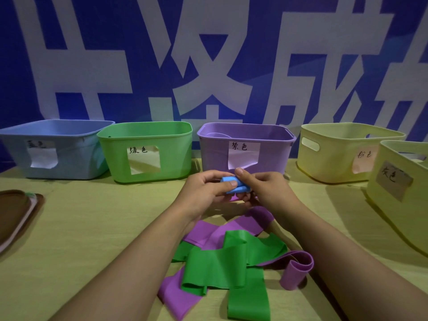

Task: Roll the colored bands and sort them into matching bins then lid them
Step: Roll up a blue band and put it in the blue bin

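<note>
Both hands hold a small rolled blue band [234,185] above the table, in front of the purple bin [245,149]. My left hand [206,188] grips its left end with thumb and fingers. My right hand [261,186] pinches its right end. A blue bin [55,149] stands at the far left and a green bin [148,151] beside it. Below my hands, loose green bands [222,262] and purple bands [208,232] lie in a tangled pile on the yellow-green tablecloth.
Two pale yellow bins [338,154] [403,188] with paper labels stand at the right. A stack of brown lids [16,216] lies at the left table edge. A blue wall banner rises behind the bins.
</note>
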### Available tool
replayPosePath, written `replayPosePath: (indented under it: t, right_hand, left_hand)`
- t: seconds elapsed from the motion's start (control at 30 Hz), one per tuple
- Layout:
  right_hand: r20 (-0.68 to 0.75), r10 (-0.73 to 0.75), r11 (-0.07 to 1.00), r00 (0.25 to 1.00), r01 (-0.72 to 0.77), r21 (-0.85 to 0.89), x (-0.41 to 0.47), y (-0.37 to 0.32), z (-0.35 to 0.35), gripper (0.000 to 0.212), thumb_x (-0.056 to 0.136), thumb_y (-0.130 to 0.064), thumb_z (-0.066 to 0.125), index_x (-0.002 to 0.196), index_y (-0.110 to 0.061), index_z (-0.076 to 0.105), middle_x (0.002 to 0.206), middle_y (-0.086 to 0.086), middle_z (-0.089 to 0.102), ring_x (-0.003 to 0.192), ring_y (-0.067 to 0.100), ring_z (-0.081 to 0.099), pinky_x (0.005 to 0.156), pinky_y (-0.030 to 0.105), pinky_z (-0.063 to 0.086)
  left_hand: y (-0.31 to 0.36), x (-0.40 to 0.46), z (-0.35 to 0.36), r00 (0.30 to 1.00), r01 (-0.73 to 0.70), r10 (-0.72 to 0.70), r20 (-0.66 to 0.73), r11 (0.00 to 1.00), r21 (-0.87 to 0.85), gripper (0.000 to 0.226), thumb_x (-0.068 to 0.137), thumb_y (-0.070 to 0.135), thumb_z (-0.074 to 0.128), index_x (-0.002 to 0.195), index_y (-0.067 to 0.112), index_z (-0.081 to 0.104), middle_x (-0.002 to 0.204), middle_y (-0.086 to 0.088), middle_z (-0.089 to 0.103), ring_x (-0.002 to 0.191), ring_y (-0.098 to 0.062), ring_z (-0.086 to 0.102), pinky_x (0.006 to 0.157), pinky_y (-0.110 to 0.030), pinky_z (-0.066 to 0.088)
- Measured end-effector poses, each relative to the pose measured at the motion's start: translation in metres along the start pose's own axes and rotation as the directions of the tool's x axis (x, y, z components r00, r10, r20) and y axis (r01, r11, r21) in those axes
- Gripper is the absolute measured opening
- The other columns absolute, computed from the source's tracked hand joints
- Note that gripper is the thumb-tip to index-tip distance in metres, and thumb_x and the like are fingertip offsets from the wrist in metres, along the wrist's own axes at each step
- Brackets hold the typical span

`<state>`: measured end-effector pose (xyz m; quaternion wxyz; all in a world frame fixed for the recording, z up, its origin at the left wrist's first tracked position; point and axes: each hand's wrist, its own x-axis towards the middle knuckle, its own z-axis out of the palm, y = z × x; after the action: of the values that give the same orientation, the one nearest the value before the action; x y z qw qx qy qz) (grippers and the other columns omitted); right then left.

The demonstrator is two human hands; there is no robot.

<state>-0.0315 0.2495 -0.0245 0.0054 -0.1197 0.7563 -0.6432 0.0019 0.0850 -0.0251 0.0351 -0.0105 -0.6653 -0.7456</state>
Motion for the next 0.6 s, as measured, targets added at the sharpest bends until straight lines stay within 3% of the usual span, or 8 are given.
replayPosePath:
  t: [0.1,0.3,0.47,0.6]
  right_hand:
    - [0.019,-0.010,1.000,1.000,0.010,0.012,0.0012,0.0000,-0.0002,0.042,0.095,-0.043,0.066,0.096,-0.002,0.077,0.066,0.006,0.072,0.055,0.013,0.062,0.058,0.027,0.056]
    - [0.057,-0.035,0.999,0.998,0.037,-0.033,0.0024,0.0043,0.0011,0.036,0.092,-0.044,0.070,0.093,-0.009,0.080,0.083,0.024,0.073,0.066,0.023,0.064,0.070,0.040,0.055]
    - [0.078,-0.074,0.997,0.994,0.072,0.025,0.0037,0.0038,0.0003,0.024,0.094,-0.027,0.070,0.097,-0.004,0.077,0.070,0.014,0.065,0.064,0.018,0.058,0.064,0.028,0.051]
    - [0.082,-0.099,0.995,0.992,0.097,0.025,0.0037,0.0033,-0.0006,0.022,0.093,-0.022,0.071,0.104,-0.003,0.076,0.094,0.025,0.073,0.075,0.023,0.064,0.075,0.033,0.058]
  left_hand:
    - [0.0028,-0.0006,0.0018,1.000,0.019,-0.019,0.007,0.998,-0.053,0.011,0.093,0.011,0.071,0.102,0.006,0.076,0.103,-0.018,0.077,0.086,-0.021,0.076,0.072,-0.023,0.060]
    - [0.0069,-0.0017,0.0018,0.997,0.046,-0.051,-0.050,0.993,-0.104,0.029,0.099,0.027,0.066,0.104,0.000,0.073,0.099,-0.021,0.077,0.079,-0.019,0.077,0.067,-0.025,0.062]
    - [0.0030,-0.0006,-0.0002,0.994,0.089,-0.090,-0.068,0.996,-0.016,0.040,0.093,0.039,0.072,0.106,0.002,0.075,0.095,-0.017,0.078,0.077,-0.022,0.074,0.066,-0.025,0.059]
    - [0.0004,0.0015,0.0000,0.993,0.085,-0.085,-0.076,0.996,0.003,0.038,0.092,0.037,0.074,0.103,0.001,0.076,0.090,-0.019,0.077,0.071,-0.018,0.071,0.066,-0.024,0.059]
